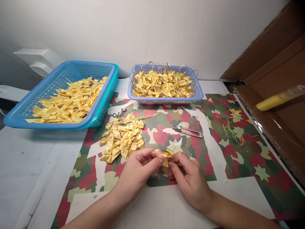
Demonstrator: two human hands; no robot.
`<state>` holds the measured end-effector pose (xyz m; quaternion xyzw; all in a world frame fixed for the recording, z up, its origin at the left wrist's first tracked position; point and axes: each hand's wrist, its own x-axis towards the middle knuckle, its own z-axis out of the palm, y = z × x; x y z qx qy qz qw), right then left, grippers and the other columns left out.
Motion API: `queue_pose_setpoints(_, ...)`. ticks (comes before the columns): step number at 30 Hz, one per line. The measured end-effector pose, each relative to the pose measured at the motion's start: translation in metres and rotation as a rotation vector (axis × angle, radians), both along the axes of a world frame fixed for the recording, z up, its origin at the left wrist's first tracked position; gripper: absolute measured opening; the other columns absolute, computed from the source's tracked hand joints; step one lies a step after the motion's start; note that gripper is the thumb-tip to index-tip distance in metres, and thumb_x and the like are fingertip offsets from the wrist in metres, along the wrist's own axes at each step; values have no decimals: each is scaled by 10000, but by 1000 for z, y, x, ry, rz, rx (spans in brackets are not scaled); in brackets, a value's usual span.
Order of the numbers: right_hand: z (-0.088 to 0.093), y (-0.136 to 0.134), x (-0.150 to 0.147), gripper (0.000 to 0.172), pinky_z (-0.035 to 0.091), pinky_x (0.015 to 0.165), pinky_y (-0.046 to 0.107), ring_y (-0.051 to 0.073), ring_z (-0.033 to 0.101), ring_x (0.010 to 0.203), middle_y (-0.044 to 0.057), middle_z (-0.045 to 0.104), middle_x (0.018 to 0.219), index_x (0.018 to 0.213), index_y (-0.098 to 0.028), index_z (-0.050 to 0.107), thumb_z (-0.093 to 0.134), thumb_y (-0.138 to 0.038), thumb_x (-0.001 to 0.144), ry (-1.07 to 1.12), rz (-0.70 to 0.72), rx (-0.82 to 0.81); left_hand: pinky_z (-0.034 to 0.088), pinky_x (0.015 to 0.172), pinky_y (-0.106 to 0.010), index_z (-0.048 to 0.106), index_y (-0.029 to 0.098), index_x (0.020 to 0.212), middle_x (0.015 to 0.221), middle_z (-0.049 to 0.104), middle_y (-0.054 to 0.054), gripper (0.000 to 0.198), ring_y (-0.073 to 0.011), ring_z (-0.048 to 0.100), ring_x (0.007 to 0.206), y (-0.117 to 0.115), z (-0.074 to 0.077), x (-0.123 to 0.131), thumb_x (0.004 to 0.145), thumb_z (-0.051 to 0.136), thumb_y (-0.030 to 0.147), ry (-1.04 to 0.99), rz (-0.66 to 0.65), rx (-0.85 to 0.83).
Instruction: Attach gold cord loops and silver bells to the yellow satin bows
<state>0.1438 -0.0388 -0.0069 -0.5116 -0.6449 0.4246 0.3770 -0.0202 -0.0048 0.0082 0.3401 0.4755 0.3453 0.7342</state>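
Between my two hands is a yellow satin ribbon bow [168,154] with a loop of gold cord. My left hand [140,165] pinches the bow and cord from the left, thumb on top. From the right, my right hand [187,173] grips the bow's edge between thumb and fingers. Its underside is hidden by the fingers. Just left of my hands lies a loose pile of yellow bows [126,138]. Gold cord lengths [140,119] rest across the top of that pile. Beyond my right hand lie pink-handled thread snips [189,130], blades pointing left.
A blue basket [30,109] of yellow bows stands at left, stacked in a teal one. Behind, a lilac basket [164,101] holds bows with gold loops. Small silver bells [120,114] sit near the pile. Thread scraps [234,133] and a cardboard box [274,63] are at right.
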Motion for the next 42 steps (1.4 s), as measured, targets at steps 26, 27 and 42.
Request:
queue_pose_setpoints(26,2,2,-4,208,370,479,220,104,455,489,-46,503,582,734,-221,456,451,-172,936,-35,-62,40,534,607,-222,710,153,757,724,670,-26,119,-135,634,664,0,7,2,792,695,266,192,-65,249)
queue_pose_setpoints(27,3,4,-3,162,390,496,224,110,481,517,-38,533,609,766,-217,498,487,-171,921,-60,-87,83,528,596,-222,708,156,757,723,673,-28,129,-135,630,657,-1,7,1,802,687,275,225,-57,276)
queue_pose_setpoints(42,17,19,10,148,499,746,377,210,576,864,39,644,858,806,-240,717,686,-96,797,-180,-107,461,499,591,-234,686,178,871,723,644,-33,110,-142,610,664,-8,-1,-1,850,596,119,724,-96,1133)
